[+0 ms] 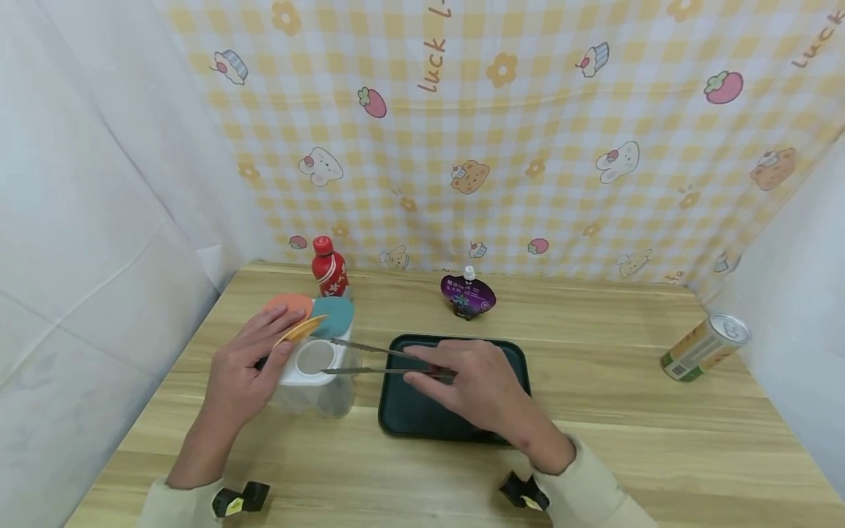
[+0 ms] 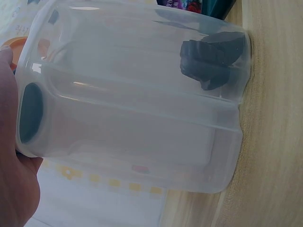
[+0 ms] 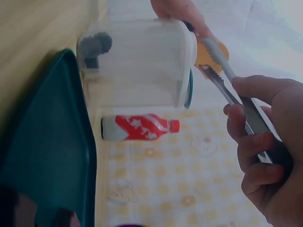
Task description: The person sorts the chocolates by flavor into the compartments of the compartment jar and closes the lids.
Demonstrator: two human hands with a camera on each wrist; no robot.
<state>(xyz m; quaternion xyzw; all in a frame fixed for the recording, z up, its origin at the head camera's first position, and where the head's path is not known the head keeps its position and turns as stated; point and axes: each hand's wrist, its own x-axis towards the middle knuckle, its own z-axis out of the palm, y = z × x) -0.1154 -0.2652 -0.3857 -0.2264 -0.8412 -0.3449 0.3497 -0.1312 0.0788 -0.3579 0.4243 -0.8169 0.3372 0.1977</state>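
Observation:
A clear plastic storage container (image 2: 132, 113) with a white top and coloured flap lids stands upright at the left in the head view. My left hand (image 1: 247, 370) lies at its top and holds the raised yellow-orange flap lid (image 1: 300, 331) between thumb and fingers. A round opening (image 1: 315, 358) shows beside it. Dark chunky pieces (image 2: 213, 61) sit at the container's bottom. My right hand (image 1: 472, 381) grips metal tongs (image 3: 253, 116); their serrated tips are apart, over the opening in the head view. Nothing is visible between the tips.
A dark green tray (image 1: 429, 411) lies right of the container, under my right hand. Behind stand a red bottle (image 1: 330, 271) and a purple pouch (image 1: 467, 295) with a white cap. A can (image 1: 705, 346) is at the far right. A patterned curtain (image 1: 528, 132) hangs behind the table.

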